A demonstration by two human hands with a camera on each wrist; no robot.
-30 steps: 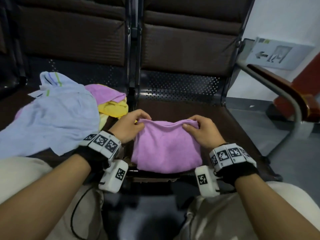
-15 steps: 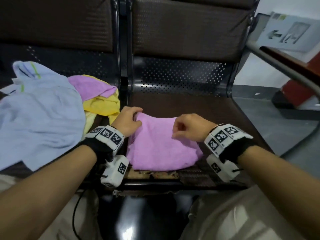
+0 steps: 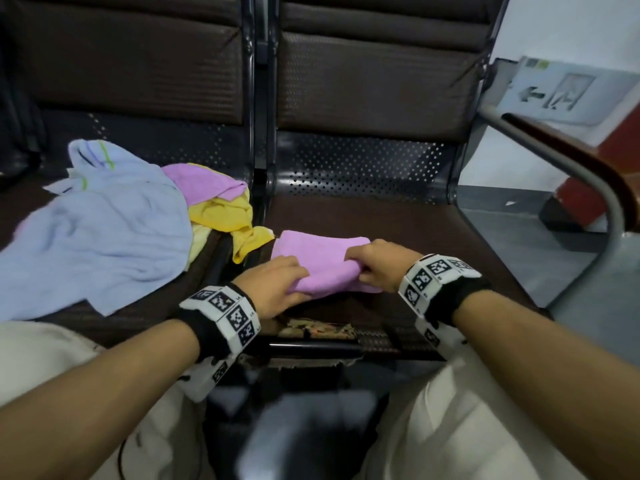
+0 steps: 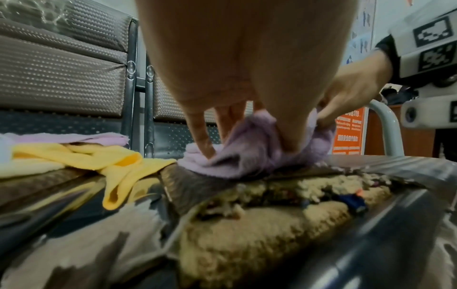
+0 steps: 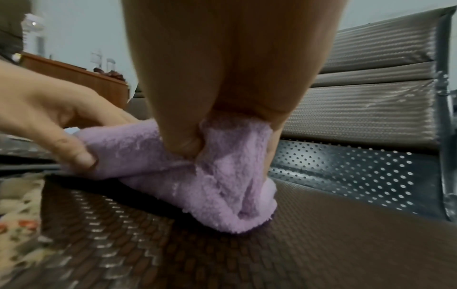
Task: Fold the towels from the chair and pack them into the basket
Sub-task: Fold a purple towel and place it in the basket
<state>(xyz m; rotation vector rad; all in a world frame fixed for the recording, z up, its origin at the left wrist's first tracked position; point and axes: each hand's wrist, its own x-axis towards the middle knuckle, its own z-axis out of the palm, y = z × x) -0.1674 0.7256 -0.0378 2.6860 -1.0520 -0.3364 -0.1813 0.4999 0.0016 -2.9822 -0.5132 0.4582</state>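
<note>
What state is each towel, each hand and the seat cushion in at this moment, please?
folded purple towel: folded small, lying on the right seat, gripped at both ends.
left hand: grips the towel's near left end.
right hand: pinches its right end.
blue towel: unfolded, spread on the left seat.
yellow towel: crumpled.
second purple towel: crumpled.
seat cushion: front edge torn.

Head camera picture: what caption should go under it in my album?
Both hands, left hand and right hand, grip a folded purple towel on the chair seat.
</note>
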